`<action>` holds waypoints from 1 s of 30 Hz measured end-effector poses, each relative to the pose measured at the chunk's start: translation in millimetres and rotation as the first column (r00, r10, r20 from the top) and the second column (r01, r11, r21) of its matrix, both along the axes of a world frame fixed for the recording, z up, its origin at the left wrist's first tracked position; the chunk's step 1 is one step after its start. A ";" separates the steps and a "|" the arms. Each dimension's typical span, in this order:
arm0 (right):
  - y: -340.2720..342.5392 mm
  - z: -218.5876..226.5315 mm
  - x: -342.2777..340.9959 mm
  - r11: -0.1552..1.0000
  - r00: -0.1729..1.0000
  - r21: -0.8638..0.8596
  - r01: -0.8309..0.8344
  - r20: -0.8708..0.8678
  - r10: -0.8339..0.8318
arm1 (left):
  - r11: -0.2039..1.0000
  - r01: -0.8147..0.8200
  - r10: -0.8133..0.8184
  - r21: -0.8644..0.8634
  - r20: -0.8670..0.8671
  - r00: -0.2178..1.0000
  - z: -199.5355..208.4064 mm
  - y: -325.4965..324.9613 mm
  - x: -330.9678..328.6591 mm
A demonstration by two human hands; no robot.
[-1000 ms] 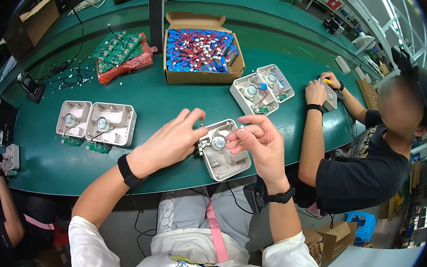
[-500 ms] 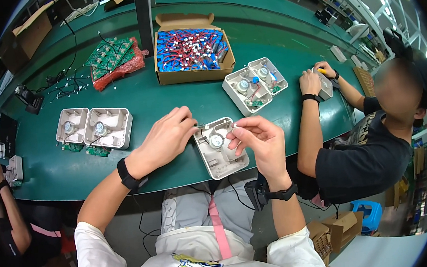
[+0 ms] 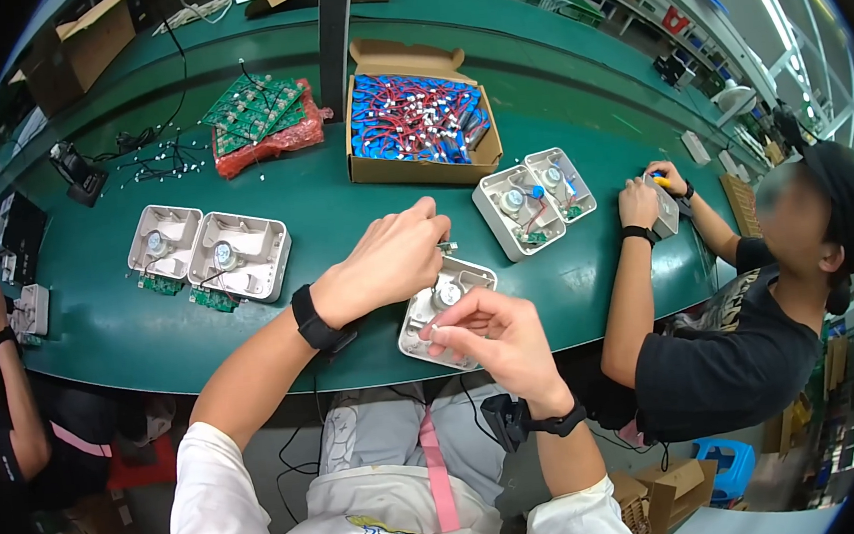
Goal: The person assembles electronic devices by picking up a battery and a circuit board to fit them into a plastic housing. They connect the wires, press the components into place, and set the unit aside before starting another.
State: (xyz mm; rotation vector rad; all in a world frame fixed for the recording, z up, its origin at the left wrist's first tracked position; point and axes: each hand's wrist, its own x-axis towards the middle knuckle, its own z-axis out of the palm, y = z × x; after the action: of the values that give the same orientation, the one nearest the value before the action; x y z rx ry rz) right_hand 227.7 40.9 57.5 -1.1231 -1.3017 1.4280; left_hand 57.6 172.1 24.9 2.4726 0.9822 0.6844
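A white plastic housing half (image 3: 414,313) lies near the table's front edge, with a round speaker (image 3: 446,294) inside it. Above its far side is my left hand (image 3: 386,260), fingers closed on a small circuit board (image 3: 449,248); only the board's edge shows beyond the fingertips. Over the housing's near part, my right hand (image 3: 498,342) pinches a small white connector (image 3: 434,330) between thumb and index finger. The hand hides much of the housing's right side, and any wire on the connector is too fine to make out.
Two housing halves (image 3: 275,241) with boards hang together at the left, another pair (image 3: 490,202) at the right. Behind stand a cardboard box (image 3: 419,170) of blue batteries and green circuit boards (image 3: 250,115) on red bubble wrap. A co-worker (image 3: 722,314) handles a housing at the right.
My right hand has moved down and left across the housing, carrying the connector nearer to me. My left hand stays at the far edge with the board. The whole view has shifted slightly.
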 end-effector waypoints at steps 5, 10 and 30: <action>8.6 -8.9 2.3 0.996 1.000 -0.091 -0.007 0.030 0.009 | 0.999 -0.012 0.017 -0.051 0.099 0.995 3.5 -12.9 -10.4; 18.9 -6.5 11.1 0.988 0.986 -0.128 0.087 0.154 -0.067 | 0.993 0.018 0.012 -0.116 0.260 0.966 -0.6 -28.7 -14.2; 42.3 -32.6 14.9 0.976 0.970 -0.043 0.213 0.128 -0.206 | 0.940 0.053 0.096 -0.336 0.411 0.907 -19.5 -27.2 -21.9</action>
State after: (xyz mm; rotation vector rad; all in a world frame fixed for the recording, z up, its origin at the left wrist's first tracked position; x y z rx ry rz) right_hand 242.6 83.2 24.9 -1.3631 -1.1930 1.2623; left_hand 35.7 144.9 5.4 1.9055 0.8716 0.9232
